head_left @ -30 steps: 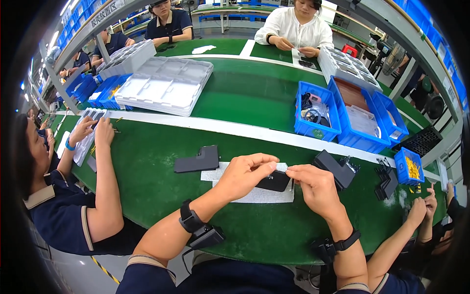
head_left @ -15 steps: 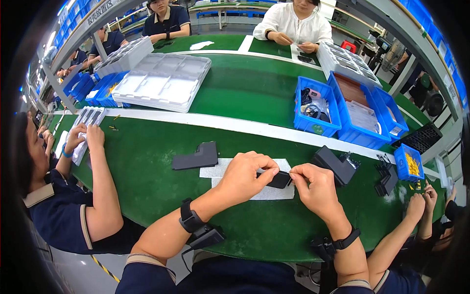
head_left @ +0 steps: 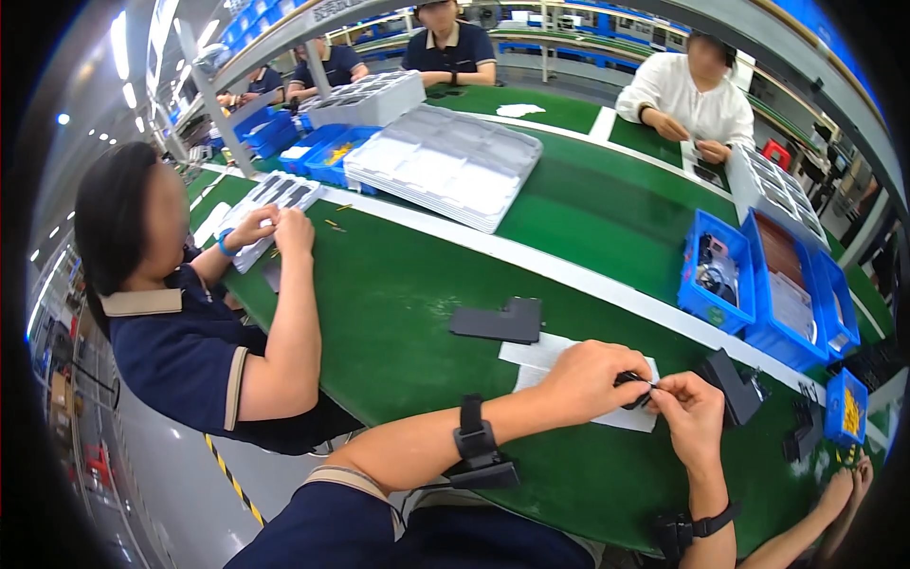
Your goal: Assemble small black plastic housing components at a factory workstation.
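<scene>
We are looking down from a single head-worn fisheye camera, tilting forward and rightward over the green table. We are sitting close above the left hand and right hand, while far benches are bending along the rim.

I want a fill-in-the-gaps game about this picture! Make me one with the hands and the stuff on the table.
1. The left hand and right hand pinch one small part whose colour is ____.
2. Under the hands lies a sheet of paper coloured ____.
3. The table top is ____.
4. The bins to the right are ____.

Missing words: black; white; green; blue
</scene>
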Tool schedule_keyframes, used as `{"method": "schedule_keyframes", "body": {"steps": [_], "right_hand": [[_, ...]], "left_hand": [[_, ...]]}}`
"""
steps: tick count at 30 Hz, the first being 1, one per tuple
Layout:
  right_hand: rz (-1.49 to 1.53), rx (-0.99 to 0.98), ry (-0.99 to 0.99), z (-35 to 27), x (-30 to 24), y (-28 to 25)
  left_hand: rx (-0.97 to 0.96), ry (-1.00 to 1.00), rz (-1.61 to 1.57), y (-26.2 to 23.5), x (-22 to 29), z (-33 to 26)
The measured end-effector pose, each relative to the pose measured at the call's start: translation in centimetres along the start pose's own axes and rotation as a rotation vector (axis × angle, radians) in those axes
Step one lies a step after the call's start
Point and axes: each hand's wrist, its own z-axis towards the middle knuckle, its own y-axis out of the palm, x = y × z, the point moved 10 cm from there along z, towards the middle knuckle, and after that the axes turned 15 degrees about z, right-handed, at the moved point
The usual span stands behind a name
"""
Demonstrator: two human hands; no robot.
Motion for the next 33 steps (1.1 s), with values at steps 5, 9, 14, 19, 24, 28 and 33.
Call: {"method": "schedule_keyframes", "body": {"steps": [5,9,14,19,24,28,33], "right_hand": [[0.04,-0.13,0.027,0.2,0.0,0.8],[-0.112,0.014,-0.01,-0.1,0.2,-0.4],[-0.616,-0.031,-0.48,-1.1,-4.7,3.6],[-0.587,-0.057,-0.537,-0.9,-4.7,4.4],[-0.628,-0.062,-0.598,-1.5,-5.0,4.5],[-0.66,-0.061,-0.622,-2.1,-5.1,4.9],[-0.358,0.038,-0.276,-1.3,-2.4,1.9]], "left_hand": [[-0.116,-0.009,-0.086,0.2,0.1,-0.5],[-0.026,-0.069,-0.054,-0.1,-0.2,-0.1],[0.041,-0.12,-0.031,-0.3,-1.2,-0.2],[0.033,-0.127,-0.055,-0.5,-1.3,0.1],[0.006,-0.203,-0.058,-0.2,-1.5,0.2],[0.073,-0.161,-0.055,-0.4,-1.0,-0.6],[-0.014,-0.007,-0.027,0.3,0.5,-0.3]]}}
